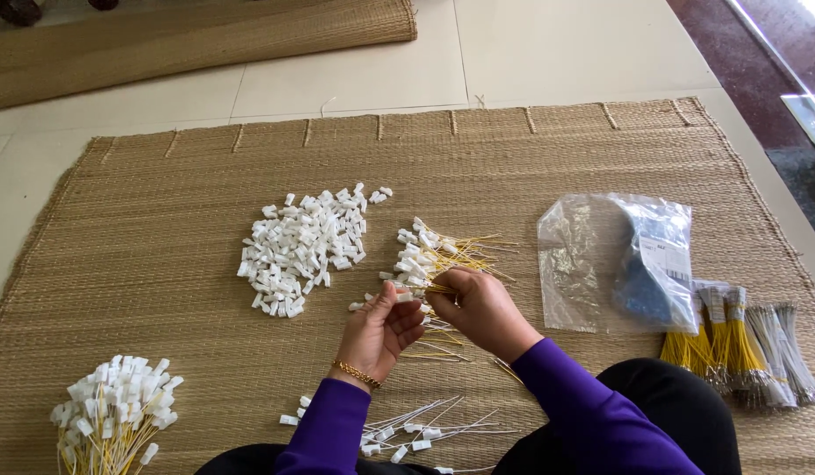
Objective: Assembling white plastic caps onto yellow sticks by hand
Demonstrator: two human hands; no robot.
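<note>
- Head view is looking down on a woven straw mat (pixel 161 229) that is lying on a pale tiled floor (pixel 548 53); its far edge is running across the upper part of the picture, and its left edge is slanting down toward the near left corner.
- Bare mat is stretching wide between the far edge and the piles, and again to the left of the loose white pieces.
- Left hand (pixel 383 327) is pinching a small white connector (pixel 405 297) between thumb and fingertips; a gold bracelet (pixel 356 375) is sitting on that wrist.
- Right hand (pixel 480 310) is curling shut around thin yellow wires (pixel 436 288), just beside the left hand, the two nearly touching over the middle of the mat.
- Just beyond the hands a tangle of yellow wires with white ends (pixel 438 252) is lying.
- Further left, a heap of loose white connectors (pixel 304 246) is spreading out.
- At the near left corner a bundle of yellow wires with white caps (pixel 113 413) is resting.
- Between the purple sleeves, white wires with connectors (pixel 416 431) are lying.
- On the right, a clear plastic bag (pixel 583 264) is holding something dark blue that I cannot tell apart.
- Beside the bag, tied bundles of yellow and grey wires (pixel 742 347) are lying near the mat's right edge.
- A second rolled mat (pixel 196 35) is lying at the top left.
</note>
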